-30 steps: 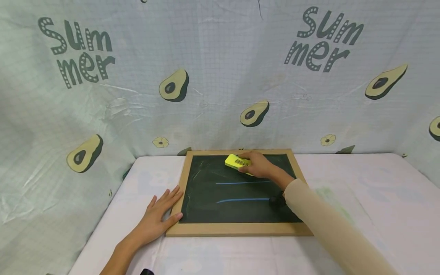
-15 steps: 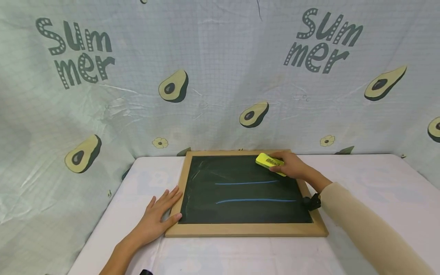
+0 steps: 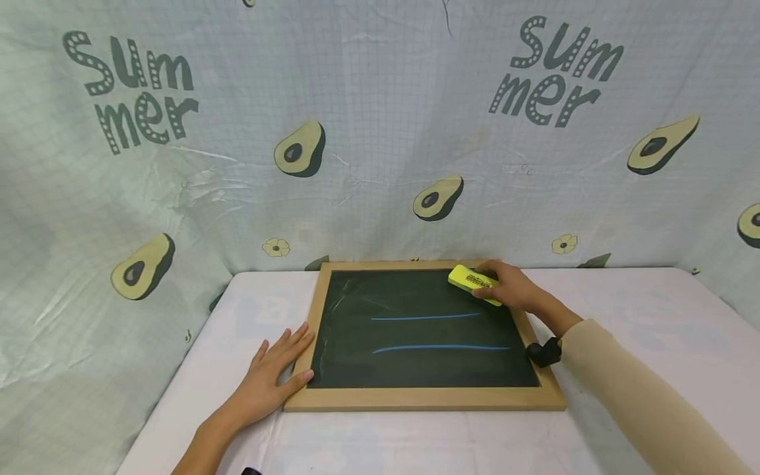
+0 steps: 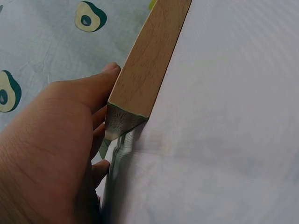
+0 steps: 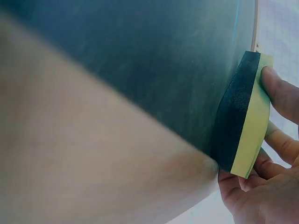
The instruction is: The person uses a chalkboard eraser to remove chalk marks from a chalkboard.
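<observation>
Since a second ago the right hand (image 3: 512, 288) has slid the yellow eraser (image 3: 473, 282) rightward to the chalkboard's (image 3: 415, 389) far right corner, fingers curled round it. Left hand (image 3: 270, 376) lies flat, steadying the near left frame. Best keep the dark pad flat and pressure even across the blue lines (image 3: 427, 317).

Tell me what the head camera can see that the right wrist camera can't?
Only the head view shows the whole chalkboard with its wooden frame, two blue chalk lines, the left hand lying flat against the frame's left edge, the white table and the avocado-print cloth behind. Only the right wrist view shows the eraser's dark underside pressed on the board. Both show the right hand gripping the yellow eraser at the board's far right corner.
</observation>
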